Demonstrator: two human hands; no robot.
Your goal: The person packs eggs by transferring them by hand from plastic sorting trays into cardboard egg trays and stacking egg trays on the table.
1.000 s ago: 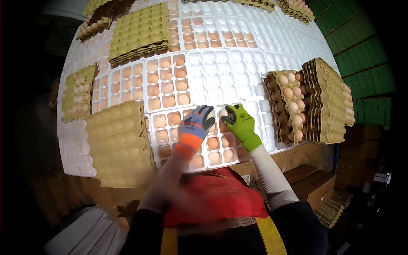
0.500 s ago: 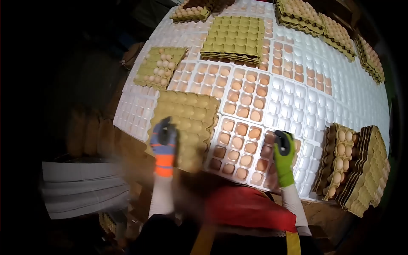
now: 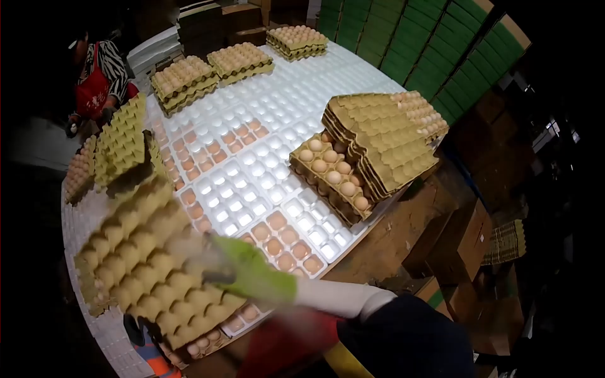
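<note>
A yellowish pulp egg tray (image 3: pixel 151 252) is tilted over the left front of the table. My left hand (image 3: pixel 148 349), in a grey-blue and orange glove, is closed at its lower left edge, partly hidden behind the tray. Against the tray's right side is my right hand (image 3: pixel 249 271) in a green glove, its fingers smeared by motion. White plastic trays (image 3: pixel 252 169) cover the table; brown eggs (image 3: pixel 285 261) fill the compartments just right of my right hand. More eggs (image 3: pixel 205 345) show below the tilted tray.
Pulp trays with eggs (image 3: pixel 334 169) stand beside stacked pulp trays (image 3: pixel 378 138) at the right. Several egg stacks (image 3: pixel 239 62) line the far edge. A co-worker (image 3: pixel 97 82) in a red apron is at the far left. Cardboard boxes (image 3: pixel 457 242) lie below the table's right side.
The view has swung right. My left hand went from the eggs to the pulp tray at the left. My right hand has moved left across to it, and the tray now looks raised and tilted.
</note>
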